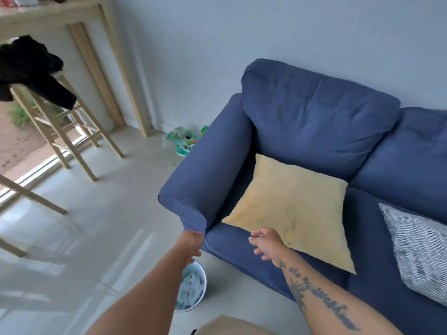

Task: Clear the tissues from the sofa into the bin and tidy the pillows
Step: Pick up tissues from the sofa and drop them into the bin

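A blue sofa (321,122) fills the right half of the view. A yellow pillow (295,209) lies flat on its left seat, one corner hanging over the front edge. A grey striped pillow (420,252) lies on the seat at the far right, partly cut off. On the floor by the sofa's front corner stands a small round bin (193,286) filled with white tissues. My left hand (191,243) hovers above the bin near the armrest's front, fingers curled. My right hand (266,243) is open at the yellow pillow's front edge, holding nothing. No tissues show on the sofa.
A green and white plastic package (185,140) lies on the floor behind the armrest. Wooden stools (70,131) stand at left, a black garment (29,68) draped over one. A cardboard box corner (225,326) sits at the bottom. The floor is pale tile.
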